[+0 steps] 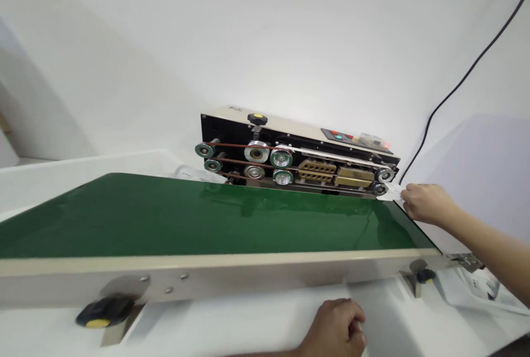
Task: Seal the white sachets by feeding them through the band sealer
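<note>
My right hand (426, 202) is closed in a pinch on a small white bag (391, 191) at the right end of a band sealer (298, 153). The bag's edge reaches the sealer's right-hand rollers (381, 181); the rest is hidden by my fingers. Below the front rail, over the white surface, my left hand (337, 329) is curled into a loose fist. Whether anything lies inside its fingers is hidden. The sealer's green conveyor belt (199, 219) stretches between the two hands and the rollers.
Black knobs (105, 310) stick out below the conveyor's front rail (232, 274). Another white bag (199, 174) lies behind the belt at left. A clear bin (464, 291) with packets stands at lower right. A black cable (467, 73) hangs down the wall.
</note>
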A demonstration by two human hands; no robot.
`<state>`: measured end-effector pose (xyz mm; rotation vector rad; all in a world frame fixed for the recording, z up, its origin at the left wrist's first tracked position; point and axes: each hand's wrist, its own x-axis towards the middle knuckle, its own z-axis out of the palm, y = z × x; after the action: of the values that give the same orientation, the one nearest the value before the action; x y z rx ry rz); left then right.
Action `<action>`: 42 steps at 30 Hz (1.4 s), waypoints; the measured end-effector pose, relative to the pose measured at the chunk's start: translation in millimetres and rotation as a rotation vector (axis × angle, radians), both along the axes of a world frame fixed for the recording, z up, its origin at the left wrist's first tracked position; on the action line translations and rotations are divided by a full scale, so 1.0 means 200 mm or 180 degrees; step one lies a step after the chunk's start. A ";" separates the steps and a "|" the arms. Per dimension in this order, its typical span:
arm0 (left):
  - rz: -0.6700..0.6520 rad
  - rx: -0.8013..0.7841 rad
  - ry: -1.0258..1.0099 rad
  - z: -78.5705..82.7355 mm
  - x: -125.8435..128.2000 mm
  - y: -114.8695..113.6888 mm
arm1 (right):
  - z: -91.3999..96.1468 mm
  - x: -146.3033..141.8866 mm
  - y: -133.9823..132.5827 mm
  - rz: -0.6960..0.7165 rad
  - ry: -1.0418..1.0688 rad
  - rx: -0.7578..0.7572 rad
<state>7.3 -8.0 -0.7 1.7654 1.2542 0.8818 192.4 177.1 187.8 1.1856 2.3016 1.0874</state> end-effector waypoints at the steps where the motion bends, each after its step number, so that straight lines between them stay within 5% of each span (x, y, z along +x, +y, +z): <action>1: -0.0009 0.0000 -0.0005 0.00 0.00 0.00 | 0.00 -0.01 0.00 0.0004 -0.0001 -0.0023; 17: -0.0005 -0.0086 -0.0037 0.04 -0.01 -0.01 | -0.04 -0.10 -0.01 0.0483 0.0269 0.0067; 30: -0.0076 -0.0052 0.0007 0.06 -0.01 -0.01 | -0.06 -0.11 -0.03 0.2104 0.0628 0.1037; 42: -0.0031 -0.0078 0.0039 0.07 -0.01 -0.02 | -0.08 -0.30 -0.09 0.2624 0.0725 0.1575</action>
<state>5.2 -12.2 13.5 1.7586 1.2582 0.8477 133.0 158.8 172.3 0.4601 2.8897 1.9712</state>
